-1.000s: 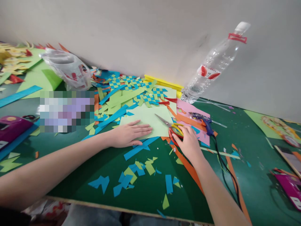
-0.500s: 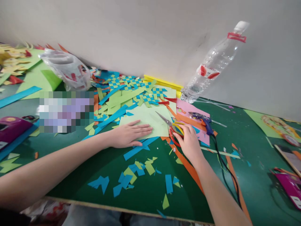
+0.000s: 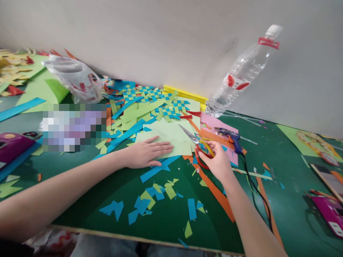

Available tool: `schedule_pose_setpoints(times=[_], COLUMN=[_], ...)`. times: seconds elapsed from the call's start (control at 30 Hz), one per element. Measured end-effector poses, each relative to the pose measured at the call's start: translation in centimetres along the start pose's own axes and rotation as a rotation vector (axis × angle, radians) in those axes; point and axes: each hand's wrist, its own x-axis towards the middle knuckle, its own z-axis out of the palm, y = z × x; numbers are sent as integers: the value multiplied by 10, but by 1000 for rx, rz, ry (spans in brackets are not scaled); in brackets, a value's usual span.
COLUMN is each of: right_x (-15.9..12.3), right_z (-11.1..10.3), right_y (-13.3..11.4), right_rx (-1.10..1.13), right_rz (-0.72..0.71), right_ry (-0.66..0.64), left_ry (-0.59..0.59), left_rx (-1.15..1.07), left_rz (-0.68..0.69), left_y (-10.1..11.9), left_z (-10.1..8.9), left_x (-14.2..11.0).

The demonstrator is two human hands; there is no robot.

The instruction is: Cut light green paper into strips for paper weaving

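My left hand [image 3: 150,152] lies flat on a pale green sheet of paper [image 3: 171,132], fingers stretched out to the right. In my right hand [image 3: 218,160] is a pair of scissors [image 3: 197,140] with one yellow and one red handle. The blades are closed and point up and left over the right part of the sheet. Behind the sheet lie blue-and-green woven paper pieces [image 3: 167,113] among green strips. Cut blue and green scraps [image 3: 144,205] are scattered in front of my hands.
A clear plastic bottle [image 3: 238,78] stands against the wall. Right of my right hand, a blue glue gun [image 3: 235,140] with a black cord lies on pink paper [image 3: 211,121]. A plastic bag [image 3: 73,78] stands back left. An orange strip [image 3: 217,196] runs beneath my right forearm.
My right hand has moved slightly right with the scissors, lifting and turning them a little. The left hand stays flat on the sheet.
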Motion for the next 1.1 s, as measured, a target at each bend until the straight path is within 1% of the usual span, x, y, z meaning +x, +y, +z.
schedule_pose_setpoints(times=[0.17, 0.4, 0.5, 0.67, 0.87, 1.1], right_x=[-1, -1, -1, -1, -1, 0], right_z=[1, -3, -4, -4, -4, -8], right_y=[-2, -6, -5, -4, -7, -6], right_rx=[76, 15, 1, -16, -27, -56], right_rz=[5, -15, -16, -30, -64, -42], right_ry=[-55, -42, -38, -38, -37, -37], left_ry=[12, 4, 11, -17, -20, 4], left_rx=[2, -10, -29, -61, -81, -76], left_rz=[17, 30, 34, 31, 30, 38], left_y=[2, 8, 8, 8, 8, 9], left_z=[-2, -10, -8, -5, -5, -5], left_x=[-3, -7, -7, -6, -5, -4])
